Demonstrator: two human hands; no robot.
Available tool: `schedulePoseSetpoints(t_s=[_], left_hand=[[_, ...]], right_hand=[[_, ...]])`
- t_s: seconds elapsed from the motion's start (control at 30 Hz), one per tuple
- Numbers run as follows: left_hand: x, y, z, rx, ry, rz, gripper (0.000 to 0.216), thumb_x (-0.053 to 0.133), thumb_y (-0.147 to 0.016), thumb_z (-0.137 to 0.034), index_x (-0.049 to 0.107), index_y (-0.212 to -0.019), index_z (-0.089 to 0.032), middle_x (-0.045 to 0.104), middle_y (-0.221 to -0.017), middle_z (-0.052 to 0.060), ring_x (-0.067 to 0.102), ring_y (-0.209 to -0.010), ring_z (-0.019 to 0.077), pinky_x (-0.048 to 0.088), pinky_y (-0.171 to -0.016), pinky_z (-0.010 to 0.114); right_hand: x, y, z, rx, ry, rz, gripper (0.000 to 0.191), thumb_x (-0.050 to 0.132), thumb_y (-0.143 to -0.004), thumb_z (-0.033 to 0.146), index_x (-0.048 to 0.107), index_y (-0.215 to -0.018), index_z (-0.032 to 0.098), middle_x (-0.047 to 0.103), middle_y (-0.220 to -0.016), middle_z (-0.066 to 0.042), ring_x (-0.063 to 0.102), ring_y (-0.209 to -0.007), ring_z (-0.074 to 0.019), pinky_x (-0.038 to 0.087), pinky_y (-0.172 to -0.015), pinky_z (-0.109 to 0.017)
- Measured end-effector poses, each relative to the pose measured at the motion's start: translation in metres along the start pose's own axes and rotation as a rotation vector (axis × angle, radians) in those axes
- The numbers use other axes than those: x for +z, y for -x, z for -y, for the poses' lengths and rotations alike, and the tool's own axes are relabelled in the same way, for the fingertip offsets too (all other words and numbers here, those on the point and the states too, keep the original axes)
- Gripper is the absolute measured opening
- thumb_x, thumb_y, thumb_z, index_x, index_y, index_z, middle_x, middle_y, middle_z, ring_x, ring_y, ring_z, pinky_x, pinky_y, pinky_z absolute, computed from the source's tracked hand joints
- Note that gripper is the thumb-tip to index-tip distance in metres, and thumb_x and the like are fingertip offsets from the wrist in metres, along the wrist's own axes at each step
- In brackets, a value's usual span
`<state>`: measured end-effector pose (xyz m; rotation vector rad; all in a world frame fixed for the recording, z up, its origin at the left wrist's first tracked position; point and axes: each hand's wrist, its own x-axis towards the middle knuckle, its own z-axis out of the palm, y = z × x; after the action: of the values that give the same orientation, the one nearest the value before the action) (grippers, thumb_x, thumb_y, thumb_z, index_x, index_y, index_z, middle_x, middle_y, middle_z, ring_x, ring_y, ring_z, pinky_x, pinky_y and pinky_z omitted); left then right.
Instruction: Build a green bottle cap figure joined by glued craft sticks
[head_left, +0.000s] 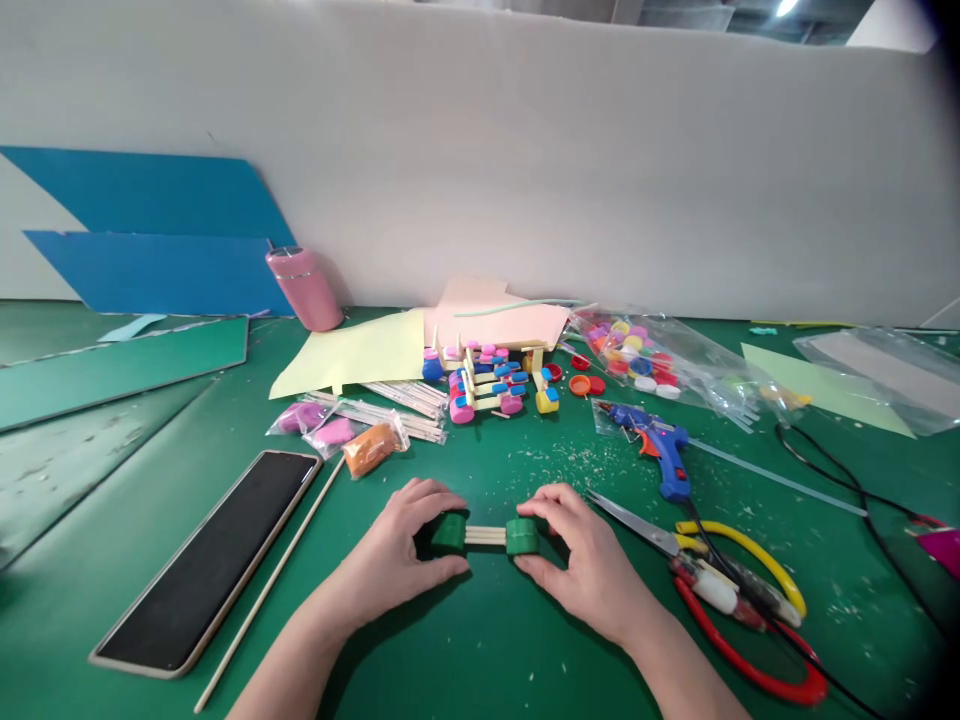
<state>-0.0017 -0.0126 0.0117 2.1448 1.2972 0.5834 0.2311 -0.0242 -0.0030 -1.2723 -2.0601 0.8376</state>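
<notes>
Between my hands is a small dumbbell-shaped craft piece (486,536): thin pale sticks side by side, with a green rounded block at each end. My left hand (397,550) curls around the left green block (450,533), thumb in front and fingers behind. On the other side, my right hand (581,560) pinches the right green block (522,536) between thumb and forefinger. The piece lies level, at or just above the green table. Beyond it stand several similar craft pieces (491,385) of sticks with pink, blue and yellow blocks.
At right lie a blue hot glue gun (664,450) with its cord and scissors (705,550) with red and yellow handles. A phone (217,560) and long stick (274,580) are at left. Behind are packets of clay (371,447), a bag of caps (645,350) and a pink tumbler (306,290).
</notes>
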Motion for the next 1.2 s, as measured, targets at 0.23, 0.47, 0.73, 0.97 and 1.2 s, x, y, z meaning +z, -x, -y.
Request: schedulePoseSetpoints(t_s=[0.23,0.47,0.73,0.97,1.2], left_hand=[[-0.006,-0.002,-0.003,-0.060,0.069,0.070,0.023,0.062,-0.073,-0.021,0.061,-0.096,-0.022,0.059,-0.095,0.003,0.055,-0.090,0.0188,0.045,-0.081,0.029],[-0.003,-0.002,-0.006,-0.076,0.078,0.077,0.021,0.059,-0.076,-0.020,0.060,-0.097,-0.023,0.057,-0.097,0.003,0.055,-0.090,0.0188,0.045,-0.079,0.030],[-0.002,0.000,-0.004,-0.076,0.045,0.067,0.025,0.059,-0.076,-0.020,0.060,-0.101,-0.023,0.055,-0.096,0.004,0.054,-0.089,0.0188,0.045,-0.080,0.032],[-0.002,0.005,-0.005,-0.127,0.063,0.010,0.051,0.068,-0.068,-0.036,0.055,-0.115,-0.021,0.051,-0.115,0.009,0.050,-0.106,0.0233,0.042,-0.091,0.034],[-0.031,0.024,0.010,-0.263,-0.315,-0.257,0.030,0.041,-0.086,-0.037,0.061,-0.096,-0.018,0.059,-0.099,0.009,0.058,-0.085,0.0201,0.047,-0.060,0.027]], right_hand=[[-0.006,0.001,0.005,0.038,-0.040,0.033,0.027,0.060,-0.078,0.018,0.055,-0.104,0.024,0.050,-0.104,-0.004,0.052,-0.095,-0.0181,0.044,-0.080,-0.028],[-0.006,0.000,0.006,0.045,-0.007,0.054,0.026,0.060,-0.080,0.019,0.055,-0.105,0.024,0.053,-0.103,-0.005,0.052,-0.096,-0.0192,0.043,-0.081,-0.030],[-0.002,-0.003,0.007,0.042,0.079,0.058,0.026,0.060,-0.080,0.022,0.056,-0.105,0.023,0.055,-0.102,-0.005,0.054,-0.093,-0.0204,0.044,-0.078,-0.032],[0.000,0.002,0.008,0.059,0.129,0.071,0.041,0.058,-0.080,0.031,0.047,-0.119,0.027,0.049,-0.113,-0.007,0.050,-0.102,-0.0233,0.044,-0.083,-0.035],[0.003,0.011,0.000,0.026,0.000,-0.104,0.043,0.049,-0.085,0.034,0.036,-0.126,0.029,0.040,-0.117,-0.007,0.050,-0.085,-0.0177,0.047,-0.072,-0.030]])
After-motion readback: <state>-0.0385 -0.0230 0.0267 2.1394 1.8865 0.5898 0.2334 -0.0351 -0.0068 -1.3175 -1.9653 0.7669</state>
